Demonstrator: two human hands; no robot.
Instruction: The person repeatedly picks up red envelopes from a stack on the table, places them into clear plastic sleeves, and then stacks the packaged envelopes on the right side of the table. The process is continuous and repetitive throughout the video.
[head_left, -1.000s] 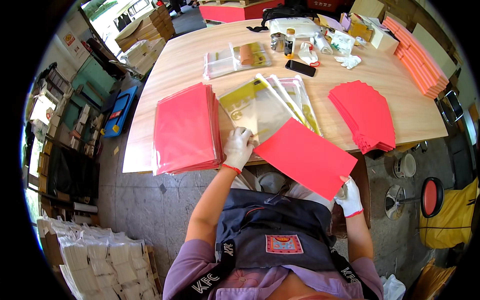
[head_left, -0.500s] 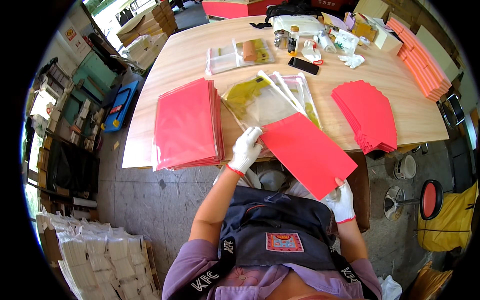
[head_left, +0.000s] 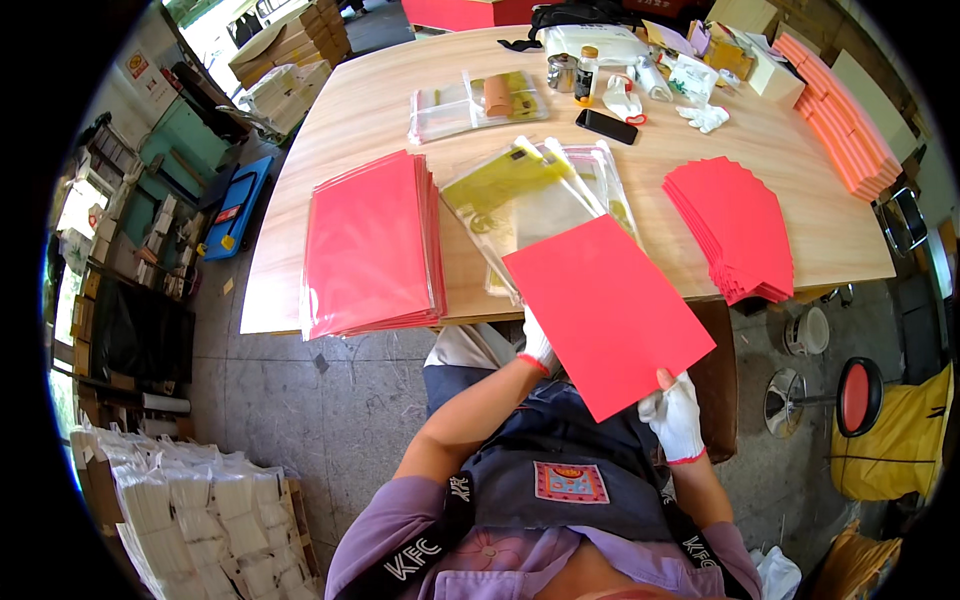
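A red sheet (head_left: 606, 308) is held tilted over the near edge of the wooden table (head_left: 350, 120). My right hand (head_left: 674, 415), in a white glove, grips its lower right edge. My left hand (head_left: 538, 342), also gloved, is under the sheet's left side and mostly hidden by it. Just beyond the sheet lies a pile of clear plastic bags (head_left: 530, 200) with yellow inserts. A stack of bagged red sheets (head_left: 370, 245) lies to the left, and a fanned stack of bare red sheets (head_left: 735, 225) to the right.
At the table's far side are a black phone (head_left: 606, 126), a jar, a bottle, loose white gloves and more clear bags (head_left: 470, 102). Orange-pink stacks (head_left: 838, 115) line the right edge. A red stool (head_left: 850, 395) stands on the right, bundles of white packets (head_left: 190, 510) at lower left.
My left hand came off the clear bags and went under the red sheet. The sheet has been drawn closer to my body, with my right hand still on its lower edge.
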